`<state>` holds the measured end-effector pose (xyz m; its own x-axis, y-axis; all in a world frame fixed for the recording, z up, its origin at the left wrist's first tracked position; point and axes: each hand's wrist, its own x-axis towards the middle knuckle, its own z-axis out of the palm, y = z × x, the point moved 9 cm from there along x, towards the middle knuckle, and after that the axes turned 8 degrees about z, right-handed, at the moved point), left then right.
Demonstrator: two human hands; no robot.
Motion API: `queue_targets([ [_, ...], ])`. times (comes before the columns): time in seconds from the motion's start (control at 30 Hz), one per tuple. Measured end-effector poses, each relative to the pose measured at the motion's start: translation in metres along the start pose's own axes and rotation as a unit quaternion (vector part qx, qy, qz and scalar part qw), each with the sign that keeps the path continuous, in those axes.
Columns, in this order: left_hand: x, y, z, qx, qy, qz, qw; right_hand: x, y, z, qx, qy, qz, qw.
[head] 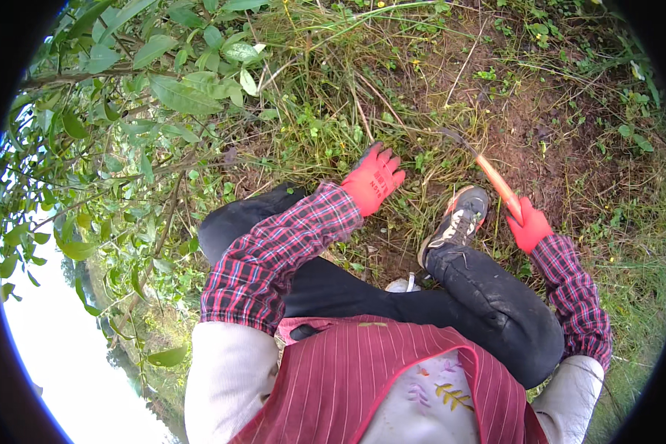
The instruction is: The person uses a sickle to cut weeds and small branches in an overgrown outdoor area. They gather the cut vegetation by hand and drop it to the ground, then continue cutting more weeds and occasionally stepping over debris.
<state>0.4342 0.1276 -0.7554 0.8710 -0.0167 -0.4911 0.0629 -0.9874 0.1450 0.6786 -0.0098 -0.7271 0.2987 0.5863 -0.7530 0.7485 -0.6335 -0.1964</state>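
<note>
My left hand (373, 180), in a red work glove with a dark palm side and printed writing, is low over grass and weeds (333, 133). Its fingers are somewhat apart, and its palm faces down out of sight. Closed around the wooden handle of a sickle (499, 183) is my right hand (530, 225), also gloved in red. The dark, curved sickle blade (458, 137) points left into cut or flattened grass, a short way from my left hand; its tip is partly lost among the stems.
A leafy shrub (161, 100) reaches in from the left, with woody branches near my left arm. My sneaker (459, 216) rests on the ground between my hands, close below the sickle. Bare reddish soil (538, 139) shows to the right, and dry stalks (363, 114) stand ahead.
</note>
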Motion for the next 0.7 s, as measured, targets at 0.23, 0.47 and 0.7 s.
queue_targets([
  [0.23, -0.135, -0.13, -0.014, -0.241, 0.264, -0.434, 0.827, -0.073, 0.088, 0.015, 0.249, 0.073, 0.131, 0.957],
  [0.47, -0.154, -0.229, 0.113, -0.416, 0.16, -0.602, 0.663, -0.039, 0.056, -0.007, 0.364, 0.092, 0.131, 0.918],
  [0.7, -0.063, -0.249, 0.207, -0.571, 0.283, -0.552, 0.538, -0.084, 0.065, 0.032, 0.333, -0.008, 0.247, 0.91],
])
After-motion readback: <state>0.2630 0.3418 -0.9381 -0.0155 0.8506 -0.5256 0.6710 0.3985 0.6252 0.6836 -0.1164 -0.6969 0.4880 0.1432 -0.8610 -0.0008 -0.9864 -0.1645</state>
